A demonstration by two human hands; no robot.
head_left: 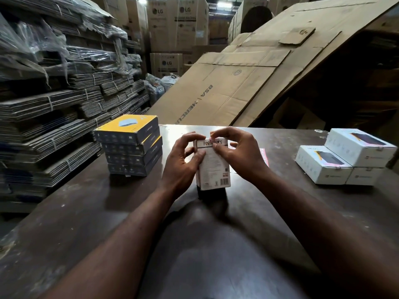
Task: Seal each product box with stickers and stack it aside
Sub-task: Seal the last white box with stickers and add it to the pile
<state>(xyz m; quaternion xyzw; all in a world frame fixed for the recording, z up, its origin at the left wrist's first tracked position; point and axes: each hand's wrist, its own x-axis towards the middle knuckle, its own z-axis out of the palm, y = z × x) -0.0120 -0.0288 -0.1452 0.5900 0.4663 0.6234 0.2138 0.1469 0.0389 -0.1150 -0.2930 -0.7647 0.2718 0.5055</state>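
- Four stacked yellow-topped boxes [131,147]
- Three white boxes [345,158] grouped at the right
- One upright white product box [213,167]
- One sticker sheet [265,153]
- Two hands: left hand [181,162], right hand [239,153]

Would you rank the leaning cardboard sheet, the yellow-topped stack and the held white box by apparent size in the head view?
1. leaning cardboard sheet
2. yellow-topped stack
3. held white box, smallest despite being nearest the camera

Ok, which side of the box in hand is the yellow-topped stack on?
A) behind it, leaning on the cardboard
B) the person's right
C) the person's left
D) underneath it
C: the yellow-topped stack stands to the left of the white box gripped by the left hand and right hand; the other white boxes lie on the right.
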